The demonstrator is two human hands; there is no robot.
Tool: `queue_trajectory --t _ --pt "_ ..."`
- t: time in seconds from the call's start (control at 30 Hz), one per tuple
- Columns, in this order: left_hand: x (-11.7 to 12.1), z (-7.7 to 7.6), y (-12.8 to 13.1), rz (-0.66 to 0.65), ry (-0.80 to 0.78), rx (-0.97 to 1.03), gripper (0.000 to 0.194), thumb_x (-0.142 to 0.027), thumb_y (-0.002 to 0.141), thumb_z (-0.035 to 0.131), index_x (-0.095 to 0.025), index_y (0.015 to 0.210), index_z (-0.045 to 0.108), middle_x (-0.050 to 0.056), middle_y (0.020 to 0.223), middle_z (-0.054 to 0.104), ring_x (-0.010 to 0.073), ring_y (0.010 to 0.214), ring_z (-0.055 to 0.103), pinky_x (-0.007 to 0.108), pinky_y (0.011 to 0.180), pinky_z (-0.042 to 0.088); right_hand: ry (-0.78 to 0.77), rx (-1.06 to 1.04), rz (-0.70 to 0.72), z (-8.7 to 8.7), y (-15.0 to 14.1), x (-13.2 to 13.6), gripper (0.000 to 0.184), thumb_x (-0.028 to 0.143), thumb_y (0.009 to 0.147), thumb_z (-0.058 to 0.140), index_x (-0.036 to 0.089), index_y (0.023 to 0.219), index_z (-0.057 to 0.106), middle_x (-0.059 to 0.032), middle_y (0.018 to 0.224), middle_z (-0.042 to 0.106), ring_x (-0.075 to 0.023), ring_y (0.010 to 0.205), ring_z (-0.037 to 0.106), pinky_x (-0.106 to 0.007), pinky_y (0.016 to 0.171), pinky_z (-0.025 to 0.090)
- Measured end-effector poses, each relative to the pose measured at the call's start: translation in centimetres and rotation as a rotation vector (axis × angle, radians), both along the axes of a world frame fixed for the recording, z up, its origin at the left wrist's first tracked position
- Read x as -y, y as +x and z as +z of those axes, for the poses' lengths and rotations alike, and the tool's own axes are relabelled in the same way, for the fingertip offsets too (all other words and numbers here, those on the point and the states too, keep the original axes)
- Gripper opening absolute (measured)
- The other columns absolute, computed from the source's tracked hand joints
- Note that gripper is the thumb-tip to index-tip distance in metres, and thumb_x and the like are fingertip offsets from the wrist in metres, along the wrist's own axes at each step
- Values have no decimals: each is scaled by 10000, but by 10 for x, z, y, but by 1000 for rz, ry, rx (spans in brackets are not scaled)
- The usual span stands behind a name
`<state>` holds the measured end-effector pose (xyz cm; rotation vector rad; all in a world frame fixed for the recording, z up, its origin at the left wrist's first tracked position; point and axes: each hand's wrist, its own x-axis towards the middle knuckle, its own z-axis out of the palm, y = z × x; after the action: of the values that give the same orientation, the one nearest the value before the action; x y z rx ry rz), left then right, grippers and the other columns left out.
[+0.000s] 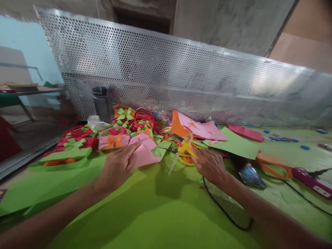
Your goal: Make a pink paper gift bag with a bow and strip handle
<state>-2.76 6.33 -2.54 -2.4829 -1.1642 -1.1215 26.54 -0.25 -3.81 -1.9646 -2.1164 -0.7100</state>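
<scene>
My left hand [118, 166] lies on a folded pink paper piece [144, 150], fingers curled and pinching its edge. My right hand [209, 164] reaches toward yellow-handled scissors [185, 148] that lie among paper scraps; its fingers touch the handles, and I cannot see whether they grip them. A small green paper bow [160, 148] sits on the pink piece's right edge. Both hands rest over a large light-green sheet [155, 207] that covers the table.
Several paper baskets with bows [114, 140] are heaped behind the hands. Pink and orange sheets [199, 129], a green sheet [234, 143], a phone [250, 174], a black cable [223, 211] and a pink power strip [313, 181] lie right. A perforated metal panel [181, 76] stands behind.
</scene>
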Motion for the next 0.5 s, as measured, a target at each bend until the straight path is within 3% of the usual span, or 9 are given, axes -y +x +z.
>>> queue_trajectory --t 0.13,0.27,0.37,0.5 --pt "4 5 0 -11 -30 1 333 -128 833 441 -95 1141 563 83 936 688 146 725 631 226 694 467 -73 -4 126 -2 -17 10 282 272 866 437 205 1109 563 -35 908 684 -185 820 615 -270 664 389" --pt "6 8 1 -23 -40 4 337 -133 836 446 -109 1155 554 69 933 686 134 696 621 224 695 467 -122 -17 164 -5 -27 16 244 238 841 454 194 1043 584 -31 878 685 -185 792 623 -272 649 396" --pt "6 7 1 -24 -32 3 338 -137 836 449 -120 1158 551 59 917 686 124 653 608 220 679 462 -139 -20 151 -7 -32 20 235 223 841 435 190 1017 587 -53 903 679 -196 778 626 -288 649 399" --pt "8 6 1 -27 -33 11 332 -136 832 449 -129 1145 559 46 872 691 115 614 594 211 652 452 -184 -14 21 -5 -37 24 256 251 824 443 199 1038 574 -61 791 685 -214 698 634 -300 602 385"
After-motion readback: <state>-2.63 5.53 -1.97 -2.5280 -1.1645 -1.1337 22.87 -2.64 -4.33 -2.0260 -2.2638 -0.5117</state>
